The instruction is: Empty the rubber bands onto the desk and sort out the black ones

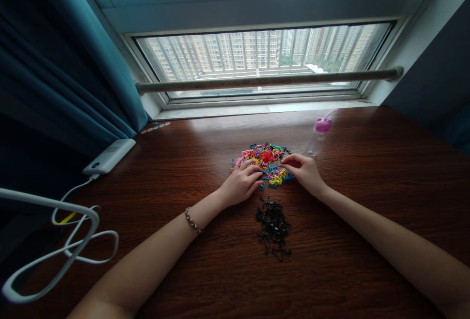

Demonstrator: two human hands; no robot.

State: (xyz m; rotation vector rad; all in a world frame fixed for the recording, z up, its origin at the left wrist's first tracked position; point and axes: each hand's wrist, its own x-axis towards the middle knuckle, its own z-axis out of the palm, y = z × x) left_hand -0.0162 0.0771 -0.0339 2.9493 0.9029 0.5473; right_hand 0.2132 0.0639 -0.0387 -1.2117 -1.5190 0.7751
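Note:
A pile of small multicoloured rubber bands (265, 152) lies on the brown wooden table, with pink, red, yellow, blue and some black ones mixed together. My left hand (243, 180) rests at the near left side of this pile, fingers apart and lightly bent over the bands. At its right side, my right hand (301, 171) pinches thumb and forefinger together on what looks like a thin dark rubber band. Closer to me, between my forearms, sits a separate heap of black rubber bands (273, 226).
A clear bottle (316, 142) with a pink cap stands behind my right hand. On the left lie a white power bank (109, 156) and a looped white cable (96, 221). A blue curtain (73, 55) hangs there, and a metal rail (257, 82) crosses the window.

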